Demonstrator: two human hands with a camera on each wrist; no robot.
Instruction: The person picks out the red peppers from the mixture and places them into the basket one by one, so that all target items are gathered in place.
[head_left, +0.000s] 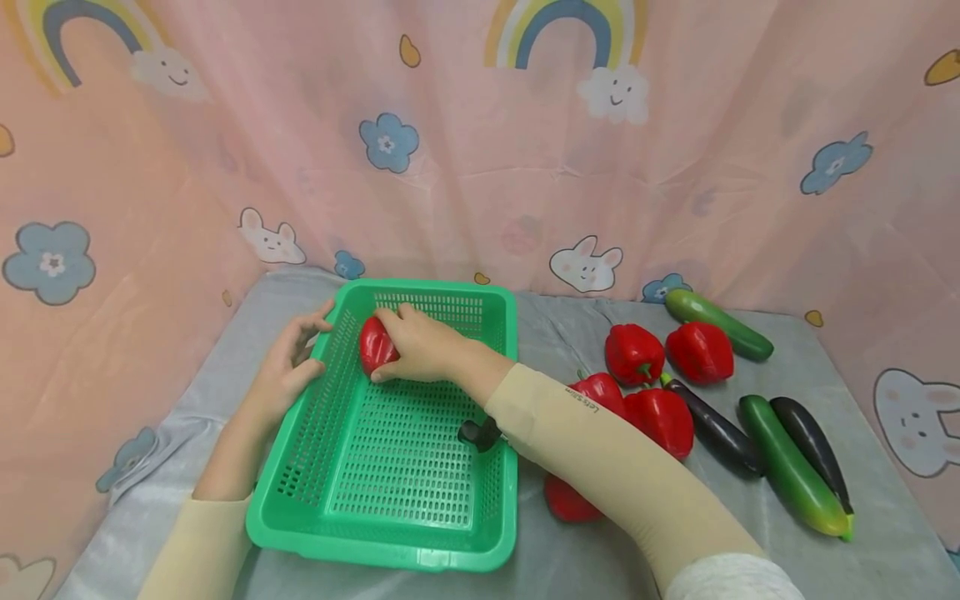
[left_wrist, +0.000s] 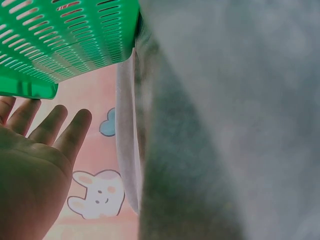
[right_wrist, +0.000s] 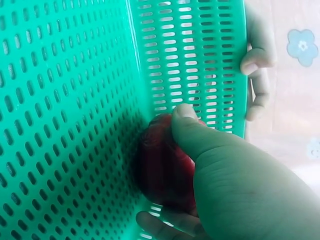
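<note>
The right hand (head_left: 420, 342) is gripping a red bell pepper (head_left: 375, 346) between thumb and fingers inside a green basket (head_left: 390, 557), which is standing on the grey-covered table (head_left: 558, 333) toward its left edge. The pepper is sitting low beside the basket's wall nearest that edge; whether it is touching the basket's floor, I cannot tell. The left hand (head_left: 281, 367) is holding its fingers loosely spread along the outside of the same wall, with the thumb touching the rim.

Five more red peppers (head_left: 660, 423) are lying between the basket and the table's right edge, some partly hiding under the right sleeve (head_left: 615, 458). A dark eggplant (head_left: 720, 433) is lying beside them; nearer the right edge, a second eggplant (head_left: 816, 446) is lying alongside a green zucchini (head_left: 791, 471). Another zucchini (head_left: 720, 323) is lying near the far right corner. Behind the far edge, a pink curtain (head_left: 465, 208) is hanging.
</note>
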